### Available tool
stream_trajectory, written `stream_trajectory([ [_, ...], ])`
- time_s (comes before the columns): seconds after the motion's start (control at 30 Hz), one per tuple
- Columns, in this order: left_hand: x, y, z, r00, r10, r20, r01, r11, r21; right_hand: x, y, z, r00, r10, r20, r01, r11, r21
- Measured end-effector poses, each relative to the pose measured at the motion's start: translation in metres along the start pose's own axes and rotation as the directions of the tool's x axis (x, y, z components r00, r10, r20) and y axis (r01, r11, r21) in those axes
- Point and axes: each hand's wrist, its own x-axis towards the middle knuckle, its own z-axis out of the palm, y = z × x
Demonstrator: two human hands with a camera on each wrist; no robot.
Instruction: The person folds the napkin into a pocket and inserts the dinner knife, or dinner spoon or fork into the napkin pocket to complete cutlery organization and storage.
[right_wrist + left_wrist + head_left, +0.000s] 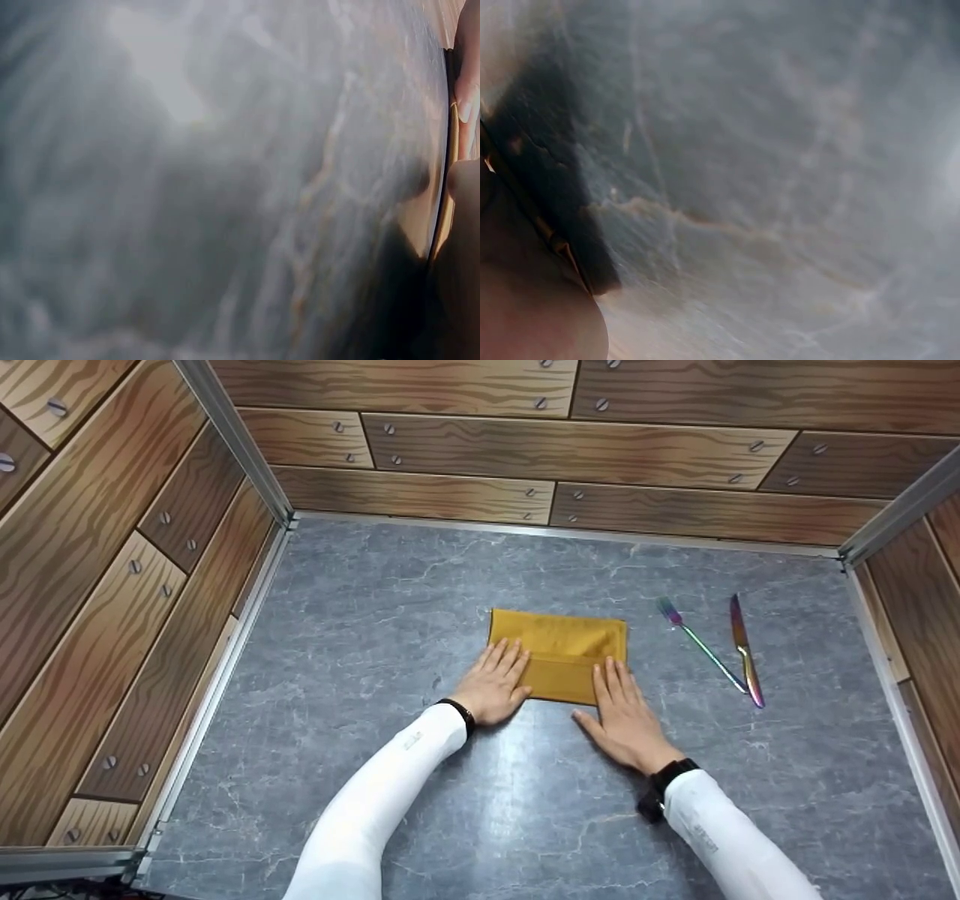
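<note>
A folded mustard-yellow cloth (559, 639) lies flat on the grey marbled tabletop in the head view, with a fold line running across it. On its left part rests my left hand (491, 684), palm down with straight fingers. My right hand (628, 724) lies the same way over the front right corner, its thumb spread out to the side on the tabletop. In the right wrist view, fingertips (466, 105) show at the cloth's thin edge. The left wrist view has mostly blurred tabletop, with part of the hand (540, 322) in the lower left corner.
To the right of the cloth lie a rainbow-coloured fork (705, 649) and a matching knife (750, 671), their handle ends close together. Wood-patterned panels (465, 446) wall the tabletop (360, 607) at the back and on both sides, with metal strips along the edges.
</note>
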Motion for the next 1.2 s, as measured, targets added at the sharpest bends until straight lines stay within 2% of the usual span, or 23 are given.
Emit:
stream_trajectory([
  [0.23, -0.001, -0.001, -0.001, 1.000, 0.005, 0.001, -0.005, 1.000, -0.006, 0.000, 0.000, 0.001, 1.000, -0.001, -0.010, 0.001, 1.000, -0.006],
  [0.57, -0.001, 0.000, 0.000, 1.000, 0.009, -0.013, -0.009, 1.000, -0.020, 0.001, -0.002, -0.004, 0.999, 0.018, 0.048, -0.017, 1.000, -0.020],
  [0.73, -0.002, -0.002, -0.005, 1.000, 0.009, -0.004, -0.009, 0.999, -0.047, 0.005, -0.003, -0.014, 0.994, 0.035, 0.101, -0.034, 0.999, -0.017],
  [0.83, -0.004, -0.005, -0.014, 0.999, 0.021, -0.047, -0.026, 0.994, -0.108, 0.009, -0.002, -0.024, 0.992, 0.043, 0.116, -0.043, 0.999, 0.004],
  [0.93, -0.004, -0.012, -0.025, 0.989, 0.023, -0.148, -0.053, 0.978, -0.201, 0.016, 0.003, -0.033, 0.998, 0.024, 0.060, -0.027, 0.999, 0.038],
  [1.03, -0.003, -0.020, -0.033, 0.962, -0.006, -0.271, -0.072, 0.958, -0.277, 0.025, 0.009, -0.039, 0.998, -0.004, -0.058, 0.009, 0.997, 0.083],
  [1.13, 0.000, -0.028, -0.038, 0.933, -0.050, -0.357, -0.075, 0.941, -0.329, 0.035, 0.016, -0.042, 0.982, -0.002, -0.188, 0.027, 0.991, 0.130],
  [1.2, 0.002, -0.033, -0.040, 0.923, -0.081, -0.376, -0.072, 0.925, -0.374, 0.040, 0.022, -0.043, 0.970, 0.022, -0.244, 0.019, 0.986, 0.166],
])
